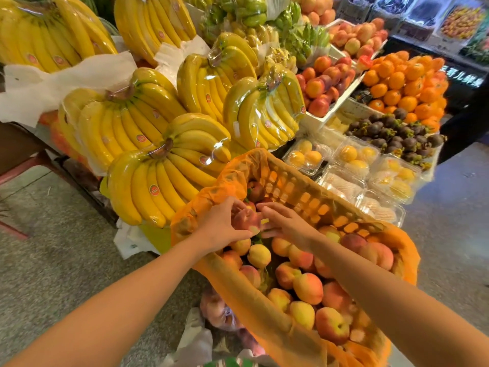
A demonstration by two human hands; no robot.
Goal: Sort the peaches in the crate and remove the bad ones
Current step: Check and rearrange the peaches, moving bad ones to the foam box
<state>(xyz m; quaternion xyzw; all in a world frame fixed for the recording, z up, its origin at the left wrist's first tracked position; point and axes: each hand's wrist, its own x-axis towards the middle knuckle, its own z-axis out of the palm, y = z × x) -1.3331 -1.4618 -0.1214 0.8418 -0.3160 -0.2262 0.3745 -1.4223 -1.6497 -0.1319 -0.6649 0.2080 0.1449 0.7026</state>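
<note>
Peaches [308,288] fill the orange crate [299,192], at five o'clock from the bananas [164,181]. Left hand [222,223] curls its fingers around a reddish peach [248,221] at the crate's eleven o'clock end. Right hand [287,225], fingers loosely spread, sits just at that fruit's three o'clock, holding nothing.

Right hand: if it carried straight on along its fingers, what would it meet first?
Probably the reddish peach that the left hand grips. The right hand aims its straight fingers at it from close by, though depth is unclear.
</note>
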